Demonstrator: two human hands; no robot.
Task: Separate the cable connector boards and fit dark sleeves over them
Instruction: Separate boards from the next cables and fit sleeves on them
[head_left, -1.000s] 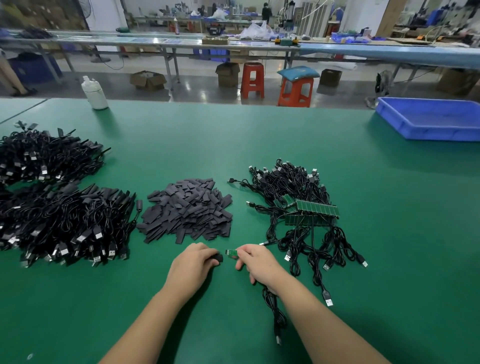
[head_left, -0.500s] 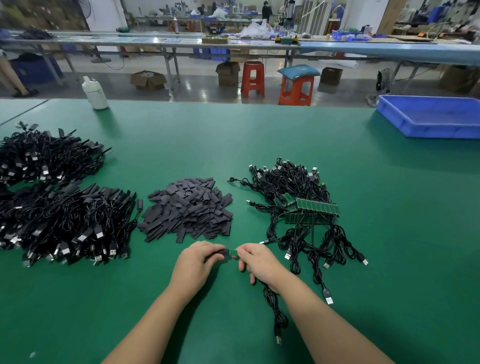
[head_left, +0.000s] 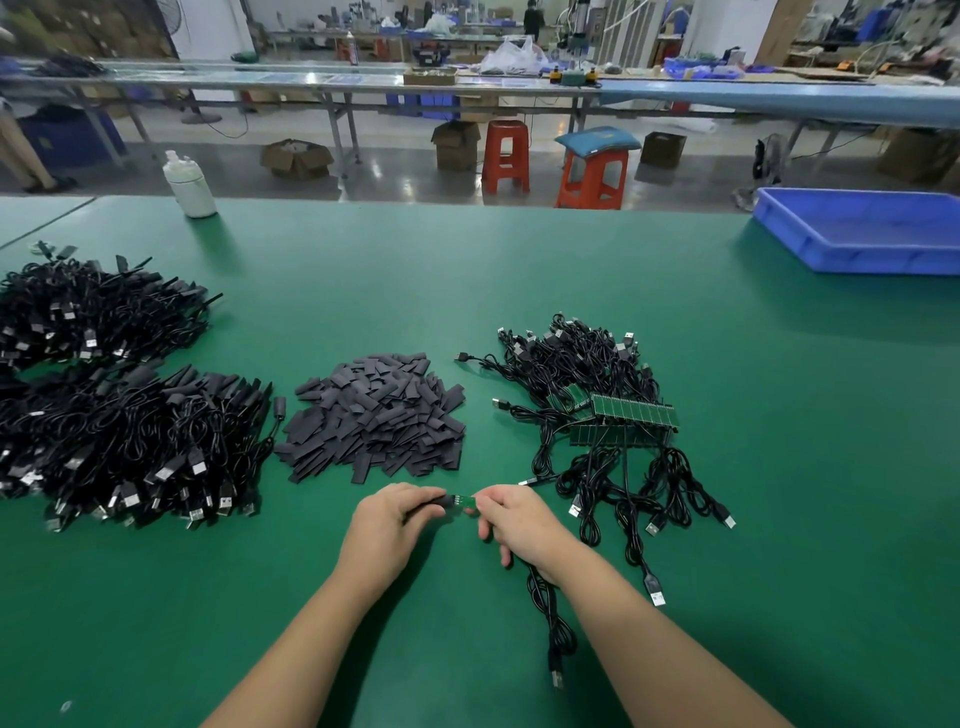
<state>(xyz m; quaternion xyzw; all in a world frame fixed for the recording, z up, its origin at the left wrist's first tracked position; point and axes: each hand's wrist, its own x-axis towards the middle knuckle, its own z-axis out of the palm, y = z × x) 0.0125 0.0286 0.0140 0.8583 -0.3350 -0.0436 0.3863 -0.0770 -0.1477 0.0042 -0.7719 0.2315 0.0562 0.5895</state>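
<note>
Green felt-like mat covers the worktable (head_left: 519, 270), all places given from the heap of dark grey flat sleeves (head_left: 376, 418) at mid-table. Just nearer the camera than that heap, left hand (head_left: 387, 525) grips one dark sleeve (head_left: 434, 503), fingers curled round it. Right hand (head_left: 519, 522) pinches a small green connector board (head_left: 466, 501) at its right end, lower fingers loosely hanging. Sleeve's right end meets the board's left end between the two hands; how far the sleeve is on, cannot tell. A thin black cable (head_left: 550, 618) runs from under the right hand toward the camera, ending in a USB plug.

Right of the heap: tangle of black USB cables (head_left: 582, 374) with a strip of joined green boards (head_left: 634, 415) lying on it, loose plugs spread toward the camera side. Left of the heap: big pile of black cables with sleeved ends (head_left: 130, 441); a second black pile (head_left: 88, 312) behind that. Far left behind the heap, white plastic bottle (head_left: 188, 184) at the table's back edge. Far right behind, shallow blue plastic tray (head_left: 857, 228). Beyond the table, two orange-red plastic stools (head_left: 545, 161) on the floor.
</note>
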